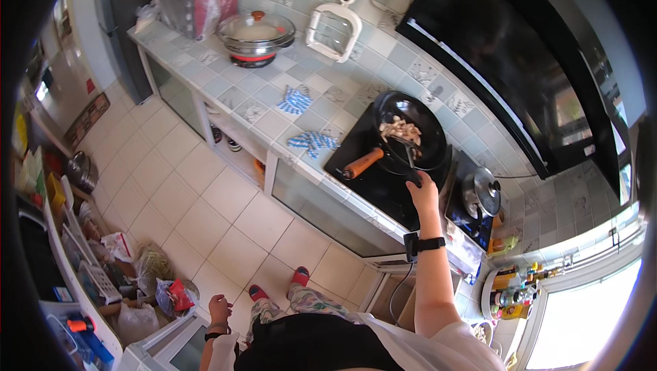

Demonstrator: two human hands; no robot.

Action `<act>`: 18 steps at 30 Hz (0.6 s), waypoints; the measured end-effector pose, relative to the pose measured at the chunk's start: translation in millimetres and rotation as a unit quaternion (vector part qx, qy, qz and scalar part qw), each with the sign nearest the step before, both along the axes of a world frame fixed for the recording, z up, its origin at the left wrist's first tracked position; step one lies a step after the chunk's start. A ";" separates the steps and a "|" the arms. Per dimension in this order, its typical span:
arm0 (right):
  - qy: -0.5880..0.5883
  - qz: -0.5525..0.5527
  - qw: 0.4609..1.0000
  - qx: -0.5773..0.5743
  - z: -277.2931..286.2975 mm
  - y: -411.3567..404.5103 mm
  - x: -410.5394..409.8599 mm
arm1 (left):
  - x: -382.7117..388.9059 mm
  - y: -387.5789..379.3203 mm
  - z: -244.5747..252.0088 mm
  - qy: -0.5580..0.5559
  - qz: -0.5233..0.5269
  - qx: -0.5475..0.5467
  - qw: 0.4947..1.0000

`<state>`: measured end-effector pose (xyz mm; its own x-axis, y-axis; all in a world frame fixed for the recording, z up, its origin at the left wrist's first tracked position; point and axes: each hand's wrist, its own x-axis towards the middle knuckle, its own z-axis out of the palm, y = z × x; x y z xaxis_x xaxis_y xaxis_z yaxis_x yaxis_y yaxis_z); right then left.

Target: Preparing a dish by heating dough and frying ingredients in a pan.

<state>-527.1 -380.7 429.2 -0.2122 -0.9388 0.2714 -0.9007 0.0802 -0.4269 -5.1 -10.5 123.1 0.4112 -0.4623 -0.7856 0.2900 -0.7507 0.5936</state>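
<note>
A black wok (433, 124) with an orange-brown wooden handle (363, 163) sits on the black cooktop (394, 194). Pale pieces of food, perhaps sliced meat, lie in it. My right hand (424, 191) is closed round the black handle of a spatula (409, 154), whose head is among the food. The arm wears a black band. My left hand (220, 307) hangs low beside my body, away from the counter, fingers loosely curled with nothing seen in them.
Two blue-and-white checked cloths (295, 100) (313, 143) lie left of the cooktop. A lidded pot (481, 192) stands on a second cooker at the right. Farther left is a glass-lidded pan (256, 32). A range hood (493, 58) overhangs the wall side. Bagged goods (154, 268) fill shelves at lower left.
</note>
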 end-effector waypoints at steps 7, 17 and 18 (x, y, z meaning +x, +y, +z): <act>0.154 0.055 0.953 -0.257 32.3 20.5 89.8 | 7.6 37.4 24.7 -0.052 0.026 -0.058 0.997; -0.167 0.530 0.832 0.005 -47.2 93.6 343.5 | -34.0 44.4 149.3 -0.286 0.101 -0.075 0.950; -0.181 0.573 0.798 0.051 -51.9 103.0 366.6 | -42.0 56.0 161.8 -0.295 0.144 -0.050 0.943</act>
<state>-160.5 -277.8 377.3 0.7534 -0.5865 0.2971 -0.2268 -0.6561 -0.7198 -47.0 45.5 284.8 0.8834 -0.3241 -0.3384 0.0704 -0.6221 0.7797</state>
